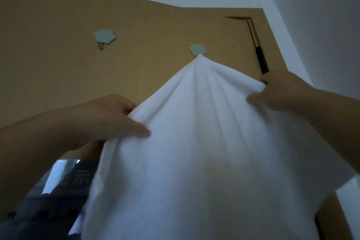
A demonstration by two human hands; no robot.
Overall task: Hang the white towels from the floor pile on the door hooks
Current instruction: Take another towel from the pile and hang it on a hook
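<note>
A white towel (202, 142) hangs by its top from the right-hand green hook (198, 49) on the brown door (58, 54) and spreads down toward me. My left hand (115, 117) pinches the towel's left edge between thumb and fingers. My right hand (280, 89) pinches its right edge near the door's hinge side. A second green hook (104, 37) to the left carries nothing. The floor pile is out of sight.
The door frame and its dark gap (259, 52) run down the right. White wall (321, 15) and ceiling lie above and to the right. A glossy dark poster or panel (58, 191) shows on the door's lower left, below my left arm.
</note>
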